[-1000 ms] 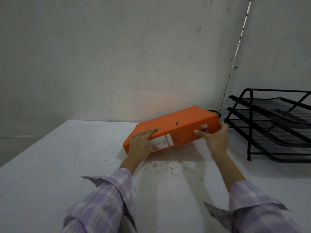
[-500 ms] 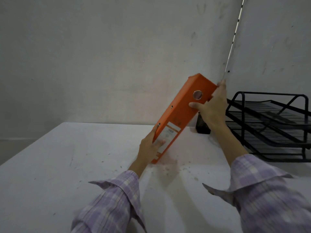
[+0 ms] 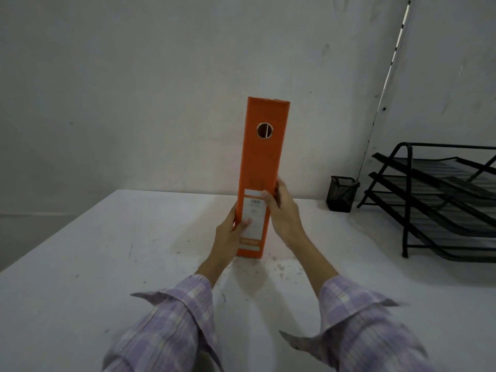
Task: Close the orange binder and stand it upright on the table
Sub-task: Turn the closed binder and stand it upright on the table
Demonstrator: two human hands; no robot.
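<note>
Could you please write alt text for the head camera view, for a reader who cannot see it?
A closed orange binder stands upright on a white table, spine toward the camera, with the left hand and right hand gripping its lower sides. A black mesh pen cup and black tiered tray sit to the right, near the wall.

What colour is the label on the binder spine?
White, with an orange band near its top, on the label of the binder; head view.

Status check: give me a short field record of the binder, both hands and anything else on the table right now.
binder: orange binder closed, upright, spine toward camera, bottom on white table
left hand: left hand gripping lower left edge
right hand: right hand gripping lower right side
other items: black mesh pen cup, black tiered paper tray, both right of binder, apart from it
</note>
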